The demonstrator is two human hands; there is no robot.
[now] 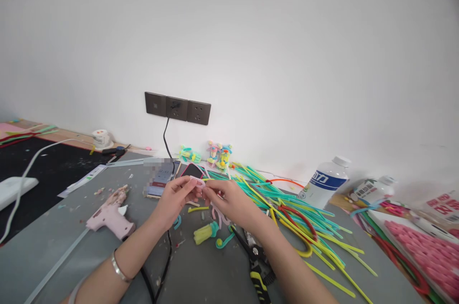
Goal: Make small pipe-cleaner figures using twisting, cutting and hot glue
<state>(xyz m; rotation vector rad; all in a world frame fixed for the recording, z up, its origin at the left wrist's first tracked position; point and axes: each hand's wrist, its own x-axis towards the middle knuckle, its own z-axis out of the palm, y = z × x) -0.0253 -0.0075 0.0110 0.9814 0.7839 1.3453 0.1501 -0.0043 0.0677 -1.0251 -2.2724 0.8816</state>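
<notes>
Both of my hands meet above the middle of the grey table mat (201, 280). Between their fingertips is a short, pale pink pipe cleaner (197, 181), bent into a small loop or fold. My left hand (177, 199) pinches its left end, and my right hand (231, 200) closes on the right end. Below them lie a yellow-green pipe cleaner bundle (203, 234) bound with teal and a curled teal pipe cleaner (226, 241) with a yellow ball tip. Under my right forearm are pliers (257, 266) with black and yellow handles, partly hidden.
A pink glue gun (111, 218) lies at left with its glue stick trailing. Green, yellow and red pipe cleaners (304, 218) spread at right, near a white bottle (328, 180). Behind are a phone (165, 175), small finished figures (219, 155) and a wall socket (177, 108) with a black cable.
</notes>
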